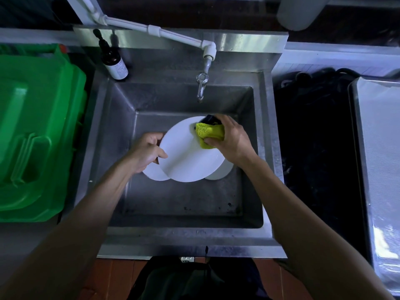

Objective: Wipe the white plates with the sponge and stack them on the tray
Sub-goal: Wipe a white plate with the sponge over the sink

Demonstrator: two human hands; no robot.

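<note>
Left hand (147, 151) grips plate (186, 156) rim | right hand (229, 140) presses gripped sponge (208, 133) onto plate

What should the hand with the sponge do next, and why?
Probably sweep the sponge down across the plate: the right hand presses it only at the top edge, while the left hand holds the plate tilted over the sink.

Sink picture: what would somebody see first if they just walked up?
First, the white plate in the middle of the steel sink, gripped at its edge by the left hand while the right hand presses a yellow sponge on it. Next, the big green bin at left.
</note>
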